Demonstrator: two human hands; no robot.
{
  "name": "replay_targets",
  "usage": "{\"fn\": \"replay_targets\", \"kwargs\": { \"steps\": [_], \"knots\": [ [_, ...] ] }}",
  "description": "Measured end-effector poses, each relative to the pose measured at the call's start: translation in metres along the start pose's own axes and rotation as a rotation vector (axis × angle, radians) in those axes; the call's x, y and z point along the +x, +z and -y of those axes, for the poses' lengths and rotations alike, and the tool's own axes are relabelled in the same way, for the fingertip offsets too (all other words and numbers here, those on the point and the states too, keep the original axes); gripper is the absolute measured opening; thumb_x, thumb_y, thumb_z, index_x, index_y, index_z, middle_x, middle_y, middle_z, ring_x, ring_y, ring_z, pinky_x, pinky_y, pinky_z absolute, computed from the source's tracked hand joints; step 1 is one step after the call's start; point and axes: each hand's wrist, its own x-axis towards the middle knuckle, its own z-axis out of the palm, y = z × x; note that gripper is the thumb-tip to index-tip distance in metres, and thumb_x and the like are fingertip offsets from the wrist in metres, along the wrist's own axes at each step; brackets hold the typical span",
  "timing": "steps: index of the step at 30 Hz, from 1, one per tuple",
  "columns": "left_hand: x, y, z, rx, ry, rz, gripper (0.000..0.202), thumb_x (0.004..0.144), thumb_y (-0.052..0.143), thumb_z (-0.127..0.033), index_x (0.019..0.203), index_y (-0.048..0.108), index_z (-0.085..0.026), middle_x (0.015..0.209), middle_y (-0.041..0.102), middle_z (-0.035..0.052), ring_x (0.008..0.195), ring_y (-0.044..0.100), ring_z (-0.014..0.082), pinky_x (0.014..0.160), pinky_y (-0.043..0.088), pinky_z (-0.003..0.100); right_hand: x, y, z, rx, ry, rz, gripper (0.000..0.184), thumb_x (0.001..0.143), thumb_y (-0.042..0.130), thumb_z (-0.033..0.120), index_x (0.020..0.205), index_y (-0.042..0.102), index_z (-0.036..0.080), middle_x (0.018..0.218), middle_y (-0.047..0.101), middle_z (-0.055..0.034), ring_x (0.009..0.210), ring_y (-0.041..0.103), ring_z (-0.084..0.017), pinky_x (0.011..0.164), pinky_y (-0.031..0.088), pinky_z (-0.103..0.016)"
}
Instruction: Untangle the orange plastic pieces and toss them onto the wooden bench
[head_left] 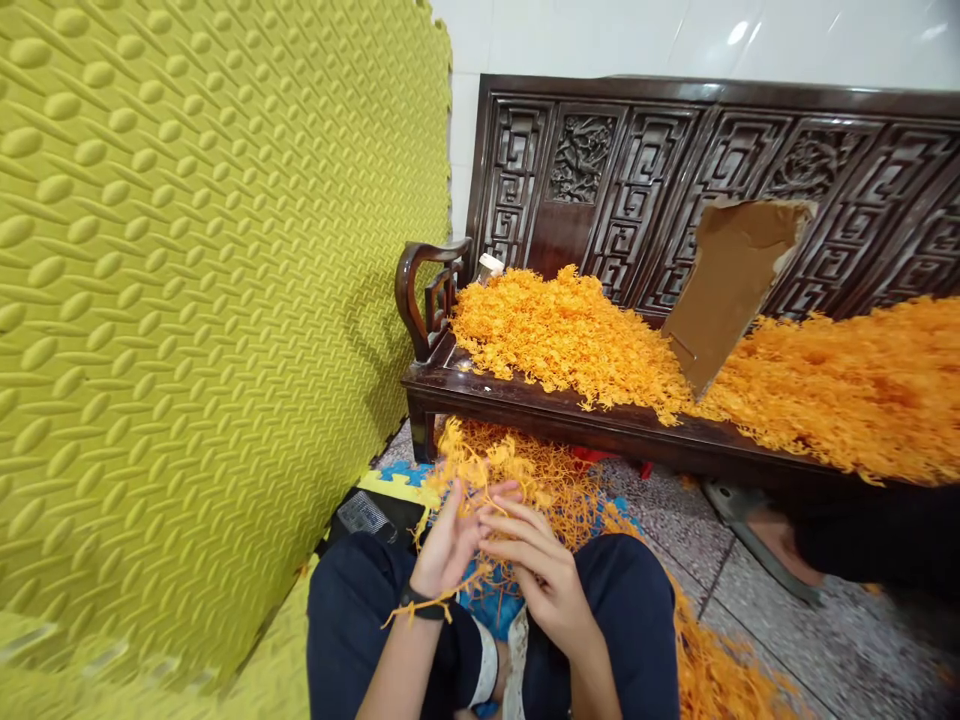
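My left hand (452, 540) is raised over my lap with its fingers closed around a loose bunch of orange plastic sprigs (480, 462). From the right, my right hand (541, 560) meets it, fingers bent and tips at the same sprigs by the left palm. Just where the fingertips press is partly hidden. One thin orange strand (420, 608) hangs across the dark band on my left wrist. Below and beyond the hands lies a heap of thin branching orange pieces (574, 490) on the floor.
A dark carved wooden bench (517, 392) stands ahead, bearing an orange pile (570, 330) split by an upright cardboard piece (731, 280). Yellow foam matting (225, 250) walls the left. At right is another person's sandalled foot (772, 545). More orange strands (720, 660) lie on the floor.
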Motion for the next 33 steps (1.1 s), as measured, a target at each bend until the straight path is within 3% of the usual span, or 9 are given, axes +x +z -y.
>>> {"fn": "replay_targets", "kwargs": {
  "steps": [6, 10, 14, 16, 20, 24, 27, 30, 33],
  "knots": [
    [0.004, 0.013, -0.020, 0.225, 0.303, -0.184, 0.049, 0.074, 0.067, -0.025, 0.121, 0.055, -0.017, 0.065, 0.067, -0.0008, 0.068, 0.065, 0.0160, 0.073, 0.048, 0.027, -0.008, -0.008, -0.004, 0.056, 0.017, -0.126, 0.039, 0.086, 0.042, 0.002, 0.102, 0.066, 0.028, 0.115, 0.063, -0.0033, 0.114, 0.054, -0.021, 0.096, 0.043, -0.043],
    [-0.003, 0.012, -0.019, 0.496, 0.391, -0.257, 0.037, 0.073, 0.065, -0.026, 0.108, 0.063, -0.017, 0.084, 0.071, 0.0033, 0.072, 0.066, 0.0175, 0.073, 0.050, 0.029, -0.011, -0.007, -0.001, 0.061, 0.147, -0.365, 0.033, 0.087, 0.046, 0.007, 0.106, 0.063, 0.028, 0.116, 0.059, -0.0046, 0.108, 0.056, -0.018, 0.088, 0.048, -0.034],
    [-0.010, 0.011, -0.011, 0.698, 0.348, -0.287, 0.031, 0.070, 0.066, -0.028, 0.098, 0.067, -0.015, 0.100, 0.070, 0.0084, 0.091, 0.065, 0.0240, 0.086, 0.048, 0.034, -0.007, -0.006, 0.001, 0.001, 0.202, -0.374, 0.042, 0.081, 0.062, 0.020, 0.122, 0.052, 0.025, 0.123, 0.053, -0.0092, 0.114, 0.051, -0.023, 0.088, 0.048, -0.034],
    [-0.013, 0.010, -0.006, 0.722, 0.311, -0.256, 0.032, 0.071, 0.063, -0.028, 0.100, 0.067, -0.015, 0.106, 0.068, 0.0097, 0.102, 0.061, 0.0262, 0.092, 0.045, 0.037, -0.004, -0.005, 0.002, -0.051, 0.211, -0.378, 0.034, 0.078, 0.067, 0.020, 0.110, 0.058, 0.022, 0.109, 0.060, -0.0076, 0.102, 0.057, -0.020, 0.081, 0.049, -0.029],
    [-0.023, 0.000, 0.004, 0.784, 0.158, -0.039, 0.040, 0.071, 0.064, -0.023, 0.111, 0.063, -0.016, 0.119, 0.063, 0.0100, 0.111, 0.056, 0.0273, 0.099, 0.040, 0.040, -0.002, -0.004, 0.003, -0.019, 0.260, -0.400, 0.006, 0.080, 0.063, 0.018, 0.077, 0.059, 0.019, 0.077, 0.060, -0.0016, 0.074, 0.059, -0.014, 0.067, 0.048, -0.024],
    [-0.025, -0.008, 0.024, 0.759, -0.061, 0.121, 0.063, 0.054, 0.080, -0.018, 0.114, 0.061, -0.015, 0.113, 0.065, 0.0105, 0.109, 0.056, 0.0301, 0.098, 0.040, 0.041, -0.002, 0.001, 0.003, -0.022, 0.309, -0.348, 0.006, 0.079, 0.065, 0.021, 0.084, 0.063, 0.018, 0.082, 0.063, -0.0032, 0.078, 0.060, -0.016, 0.068, 0.049, -0.025],
    [-0.017, -0.008, 0.044, 0.603, -0.072, 0.014, 0.063, 0.044, 0.086, -0.016, 0.103, 0.065, -0.015, 0.098, 0.069, 0.0082, 0.098, 0.061, 0.0279, 0.091, 0.044, 0.037, -0.005, 0.005, -0.001, -0.034, 0.362, -0.403, 0.018, 0.079, 0.065, 0.024, 0.097, 0.064, 0.019, 0.093, 0.065, -0.0060, 0.085, 0.062, -0.018, 0.071, 0.050, -0.027],
    [-0.010, -0.007, 0.056, 0.385, -0.081, -0.133, 0.043, 0.053, 0.084, -0.028, 0.090, 0.067, -0.013, 0.079, 0.069, 0.0059, 0.071, 0.064, 0.0200, 0.072, 0.050, 0.032, -0.008, 0.005, -0.004, -0.007, 0.331, -0.505, 0.022, 0.079, 0.065, 0.024, 0.100, 0.064, 0.020, 0.095, 0.064, -0.0067, 0.088, 0.061, -0.018, 0.073, 0.051, -0.028],
    [-0.008, -0.008, 0.059, 0.292, -0.067, -0.205, 0.044, 0.056, 0.082, -0.032, 0.092, 0.066, -0.013, 0.082, 0.069, 0.0052, 0.067, 0.063, 0.0166, 0.064, 0.049, 0.027, -0.009, 0.000, -0.005, -0.019, 0.293, -0.513, 0.015, 0.081, 0.063, 0.021, 0.095, 0.066, 0.020, 0.091, 0.064, -0.0063, 0.087, 0.060, -0.018, 0.073, 0.050, -0.028]
  ]
}}
